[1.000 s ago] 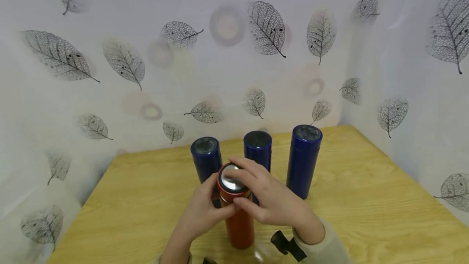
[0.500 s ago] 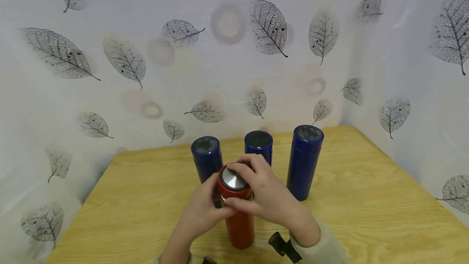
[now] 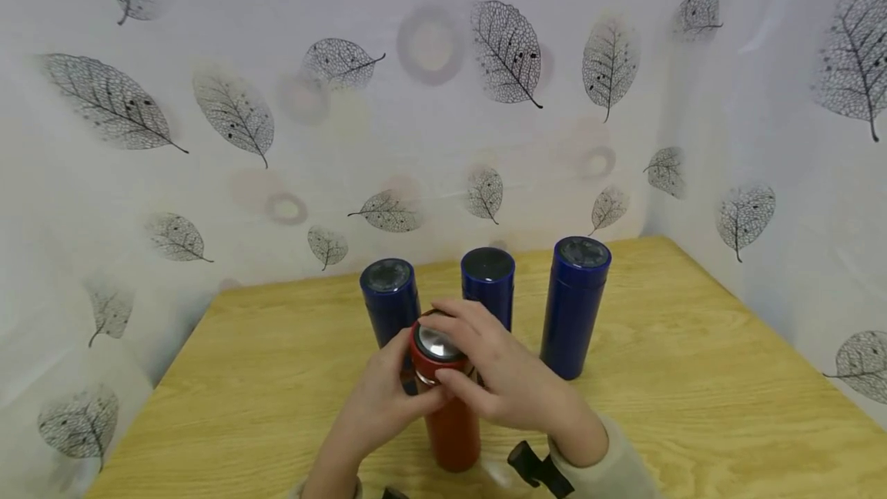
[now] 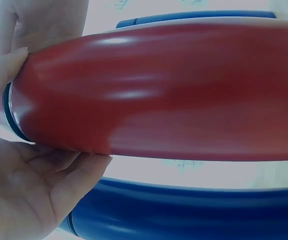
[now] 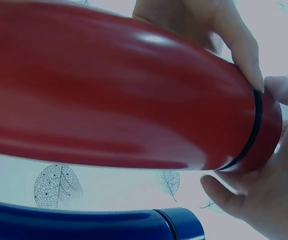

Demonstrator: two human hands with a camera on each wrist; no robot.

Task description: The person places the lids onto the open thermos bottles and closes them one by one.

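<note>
A red thermos flask (image 3: 453, 437) stands upright on the table, its lid (image 3: 438, 346) topped by a shiny silver disc. My left hand (image 3: 377, 387) grips the flask's upper body, with the thumb across the front just below the lid. My right hand (image 3: 513, 372) holds the lid from the right, fingers over its top and thumb at its front edge. A dark ring separates lid and body in the right wrist view, where the left thumb lies against the red body (image 5: 119, 95). The far side of the lid is hidden by the right fingers.
Three dark blue flasks stand behind the red one: left (image 3: 390, 303), middle (image 3: 488, 276) and right (image 3: 575, 314). The wooden table (image 3: 693, 376) meets a leaf-patterned curtain (image 3: 430, 137) at its back and sides.
My right fingers and thumb first shifted round the lid, the thumb moving left and the fingers bending, then came partly back. The left hand and red flask have stayed in place.
</note>
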